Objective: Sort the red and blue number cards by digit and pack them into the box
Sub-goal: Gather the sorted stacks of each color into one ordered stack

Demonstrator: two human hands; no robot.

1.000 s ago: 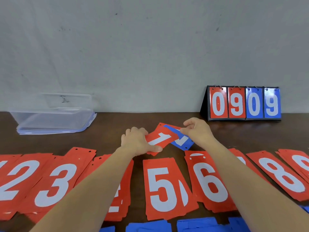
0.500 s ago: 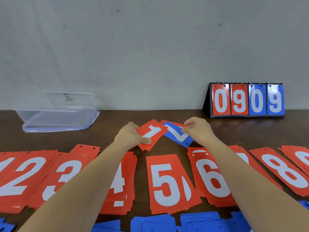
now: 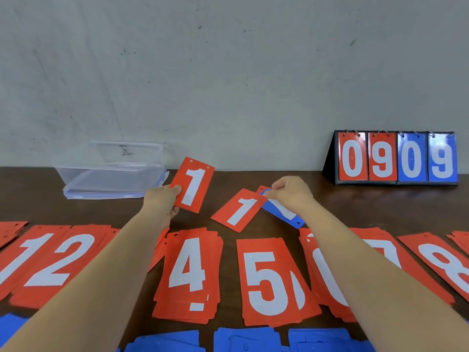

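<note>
My left hand (image 3: pixel 162 199) pinches a red "1" card (image 3: pixel 194 185) by its left edge and holds it upright above the table. My right hand (image 3: pixel 291 194) pinches the top of a blue card (image 3: pixel 283 214) that lies tilted on the table, partly over another red card. A second red "1" card (image 3: pixel 239 210) lies flat beside it. Red piles of 1, 2, 4 (image 3: pixel 189 273), 5 (image 3: pixel 271 280), 6, 7 and 8 run in a row across the near table. The clear plastic box (image 3: pixel 111 171) stands open at the back left.
A black flip scoreboard (image 3: pixel 396 158) showing 0 9 0 9 stands at the back right against the grey wall. Blue card piles (image 3: pixel 248 339) line the near table edge. My forearms cover the 3 and 6 piles.
My left hand has lifted one red "1" card up and to the left, off the small heap. A second red "1" now lies uncovered. My right hand stays on the blue card.
</note>
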